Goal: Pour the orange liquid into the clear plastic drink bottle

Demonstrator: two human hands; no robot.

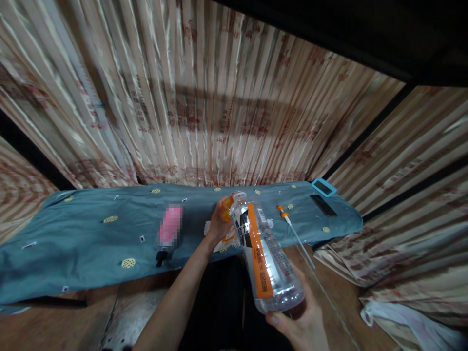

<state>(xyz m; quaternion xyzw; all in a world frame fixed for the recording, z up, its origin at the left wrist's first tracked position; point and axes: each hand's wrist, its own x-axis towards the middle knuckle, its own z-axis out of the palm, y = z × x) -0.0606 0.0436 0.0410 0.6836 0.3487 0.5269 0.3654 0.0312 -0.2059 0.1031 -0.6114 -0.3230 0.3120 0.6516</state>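
Right hand grips clear orange-labelled bottle; left hand clasps orange cap.

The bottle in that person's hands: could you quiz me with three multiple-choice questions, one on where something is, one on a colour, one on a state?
1. Where does the black phone lie?
A. On the blue cloth, at its right end
B. On the wooden floor
C. In the left hand

2. What colour is the stripe down the bottle label?
A. Green
B. Orange
C. Purple

3. How is the bottle held?
A. Standing upright on the cloth
B. Lying flat on the floor
C. Tilted in the air, right hand at its base, left hand at its cap

Answers:
1 A: the phone rests on the blue cloth near its right edge.
2 B: a broad orange band runs along the label.
3 C: both hands grip it, with the cap end pointing away and upward.
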